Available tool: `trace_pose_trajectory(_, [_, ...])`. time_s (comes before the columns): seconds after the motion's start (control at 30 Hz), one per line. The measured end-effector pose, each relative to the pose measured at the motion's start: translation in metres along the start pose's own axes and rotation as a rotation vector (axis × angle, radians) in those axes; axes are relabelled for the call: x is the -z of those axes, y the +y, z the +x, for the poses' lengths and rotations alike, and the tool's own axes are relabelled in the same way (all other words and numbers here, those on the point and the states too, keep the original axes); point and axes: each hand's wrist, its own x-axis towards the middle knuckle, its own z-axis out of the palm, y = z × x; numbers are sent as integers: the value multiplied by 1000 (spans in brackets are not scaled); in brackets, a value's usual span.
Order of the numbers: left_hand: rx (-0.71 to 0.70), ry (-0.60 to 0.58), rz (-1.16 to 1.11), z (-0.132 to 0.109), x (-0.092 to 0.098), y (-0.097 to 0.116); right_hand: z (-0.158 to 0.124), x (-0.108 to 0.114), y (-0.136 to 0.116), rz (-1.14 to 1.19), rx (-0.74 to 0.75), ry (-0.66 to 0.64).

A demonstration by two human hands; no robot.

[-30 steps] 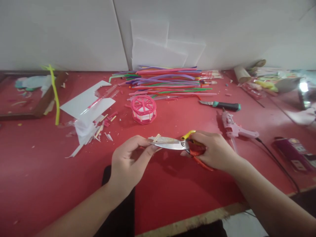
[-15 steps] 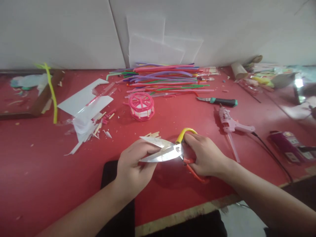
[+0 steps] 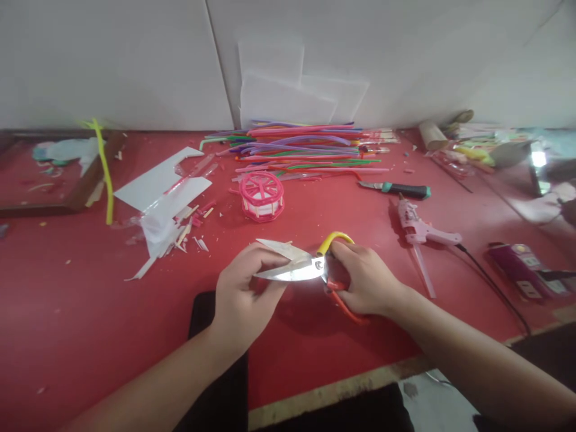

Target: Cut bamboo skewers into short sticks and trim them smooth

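Note:
My right hand (image 3: 366, 276) is closed around the handles of a pair of scissors (image 3: 299, 269), one handle yellow and one orange-red. Its silver blades are parted and point left, crossing in front of my left hand (image 3: 245, 294). The left thumb and fingers curl together behind the blades in a pinch; what they grip is hidden there. A sliver of pale wood shows just above the upper blade. Beyond the hands stands a small pink, round, cage-like piece (image 3: 262, 197) with spokes on top, pale wooden uprights and a white inside.
Pipe cleaners (image 3: 306, 144) lie piled by the wall. At right are a utility knife (image 3: 396, 188), a pink glue gun (image 3: 418, 225) with its cord, and a purple box (image 3: 522, 270). Cut paper (image 3: 157, 180) and scraps lie left; a black flat object (image 3: 204, 312) is under my left arm.
The scissors and both hands have shifted slightly up, and the blade tips are a little closer together. The pale sticks seen above the blades are now mostly covered. The view has moved slightly.

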Motion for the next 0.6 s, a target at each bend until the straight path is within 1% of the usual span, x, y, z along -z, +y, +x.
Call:
trace_pose_trajectory(0.13, [-47,-24,-14,-1,1,-2,0,2,3,-6,49,33])
trace_pose_trajectory(0.33, [-30,-49,-61,3,2,-2,-1,0,2,35,26,-6])
trace_pose_trajectory(0.47, [-52,-35,-55,5,2,-3,-2,-2,1,63,26,1])
trace_pose_trajectory(0.6, [-63,-83,-26,3,2,-6,-2,-1,0,76,23,15])
